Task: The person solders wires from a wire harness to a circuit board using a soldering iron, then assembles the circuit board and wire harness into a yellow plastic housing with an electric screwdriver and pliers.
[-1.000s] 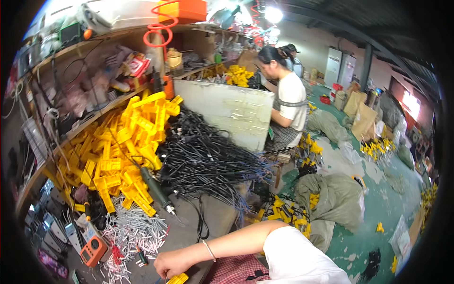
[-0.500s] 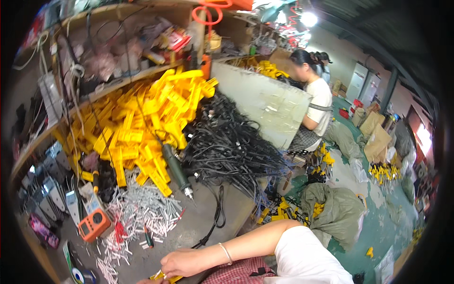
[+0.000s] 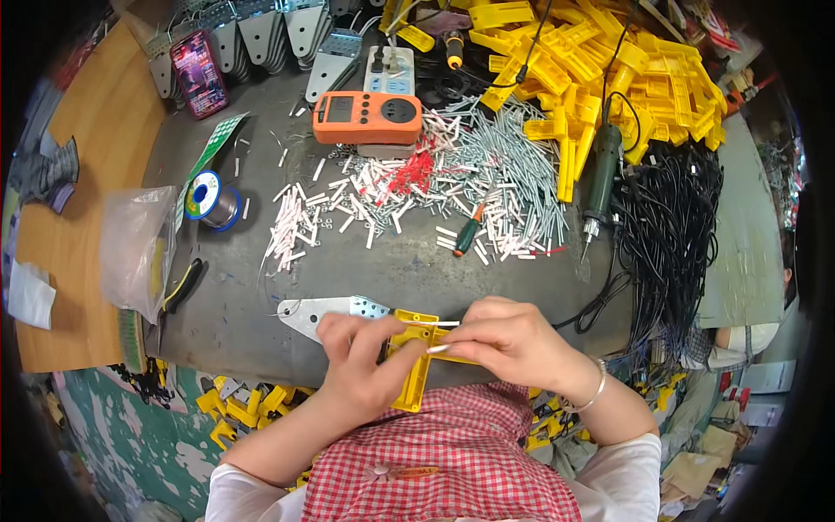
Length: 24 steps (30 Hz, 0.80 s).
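Note:
At the near edge of the table, my left hand (image 3: 370, 361) is closed around a yellow plastic housing (image 3: 410, 393), its hollow ribbed side facing up. My right hand (image 3: 526, 344) pinches a small white tube (image 3: 441, 349) at the housing, thumb against forefinger. Another thin white tube (image 3: 445, 324) lies across the housing just above it. Beside my left fingers, a pale metal plate (image 3: 317, 315) with holes reaches out to the left, and its joint with the housing is partly hidden. A second yellow arm of plastic runs under my right fingers.
Beyond my hands lie loose screws (image 3: 522, 157), white tubes (image 3: 291, 222) and a small screwdriver (image 3: 470, 230). An orange meter (image 3: 367, 117) stands behind. Right: an electric screwdriver (image 3: 602, 174), yellow housings (image 3: 661, 87), black cables (image 3: 665, 244). Left: a solder reel (image 3: 228, 207), pliers (image 3: 184, 287), a brush (image 3: 131, 341).
My view has swung from the right side of the workshop down to the table before me. Both hands now show fully, at the yellow housing; before, the left was mostly out of sight.

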{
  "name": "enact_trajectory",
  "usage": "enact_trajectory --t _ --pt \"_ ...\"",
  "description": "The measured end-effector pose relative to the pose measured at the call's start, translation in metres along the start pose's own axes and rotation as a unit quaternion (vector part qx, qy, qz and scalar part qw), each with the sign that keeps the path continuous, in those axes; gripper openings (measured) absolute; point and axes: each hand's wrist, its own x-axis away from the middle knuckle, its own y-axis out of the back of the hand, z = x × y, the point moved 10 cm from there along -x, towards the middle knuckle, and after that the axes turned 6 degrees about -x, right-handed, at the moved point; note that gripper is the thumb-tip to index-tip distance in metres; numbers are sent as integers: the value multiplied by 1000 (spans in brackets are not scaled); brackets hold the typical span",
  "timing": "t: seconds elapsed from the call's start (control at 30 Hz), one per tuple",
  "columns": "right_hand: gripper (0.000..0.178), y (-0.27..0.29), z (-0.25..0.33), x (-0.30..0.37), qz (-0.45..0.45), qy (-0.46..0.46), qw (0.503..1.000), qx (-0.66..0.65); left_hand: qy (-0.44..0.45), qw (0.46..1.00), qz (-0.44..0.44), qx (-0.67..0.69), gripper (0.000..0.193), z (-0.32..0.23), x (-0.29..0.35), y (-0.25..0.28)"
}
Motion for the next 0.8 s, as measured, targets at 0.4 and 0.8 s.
enact_trajectory --t 0.4,0.8 --pt "16 -20 29 -29 5 171 976 133 -69 994 68 -60 37 -17 20 -10" --pt "14 -38 42 -25 18 197 913 356 -101 991 64 -53 31 -19 18 -14"
